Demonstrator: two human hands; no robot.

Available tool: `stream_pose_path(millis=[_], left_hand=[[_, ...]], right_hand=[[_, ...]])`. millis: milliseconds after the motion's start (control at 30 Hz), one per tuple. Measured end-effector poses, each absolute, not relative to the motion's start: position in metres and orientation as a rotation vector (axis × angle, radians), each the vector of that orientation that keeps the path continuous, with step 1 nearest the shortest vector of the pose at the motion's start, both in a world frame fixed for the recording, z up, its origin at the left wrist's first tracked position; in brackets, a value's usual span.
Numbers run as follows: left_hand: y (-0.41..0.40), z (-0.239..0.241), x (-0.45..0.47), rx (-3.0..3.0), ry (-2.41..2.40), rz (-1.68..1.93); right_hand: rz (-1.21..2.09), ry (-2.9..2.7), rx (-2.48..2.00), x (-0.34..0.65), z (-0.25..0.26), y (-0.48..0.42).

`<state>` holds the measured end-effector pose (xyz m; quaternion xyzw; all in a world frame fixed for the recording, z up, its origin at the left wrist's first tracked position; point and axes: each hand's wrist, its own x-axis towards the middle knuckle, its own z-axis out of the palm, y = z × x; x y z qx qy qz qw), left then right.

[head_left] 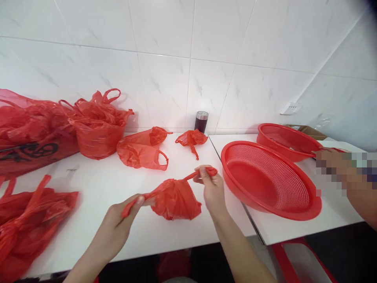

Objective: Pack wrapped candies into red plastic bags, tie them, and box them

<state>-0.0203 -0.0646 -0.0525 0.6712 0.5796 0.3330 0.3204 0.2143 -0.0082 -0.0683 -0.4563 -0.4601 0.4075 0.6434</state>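
A bunched red plastic bag (175, 199) rests on the white table (97, 184) in front of me. My left hand (122, 222) pinches the bag's left handle, pulled out to the left. My right hand (210, 186) is closed on the bag's right handle, stretched up and to the right. Both handles are drawn taut away from the bag's body.
More red bags lie about: a stuffed pile (97, 125) at the back left, two small ones (143, 149) (191, 139) behind, another heap (26, 224) at the near left. Two red sieve basins (269, 179) (284, 140) sit right, near another person's hand (338, 165). A dark flask (201, 121) stands by the wall.
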Motion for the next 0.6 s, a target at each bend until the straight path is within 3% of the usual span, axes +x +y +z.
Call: stream_pose_path(millis=[133, 367, 600], left_hand=[[-0.088, -0.079, -0.021, 1.585, 1.525, 0.852], [-0.060, -0.105, 0.014, 1.780, 1.566, 1.422], [-0.021, -0.112, 0.022, 1.887, 1.644, 0.826]], right_hand=[[0.876, -0.986, -1.191, 0.231, -0.106, 0.012], [0.565, -1.413, -1.416, 0.186, -0.128, -0.018], [0.493, -1.528, -1.476, 0.203, -0.137, -0.014]])
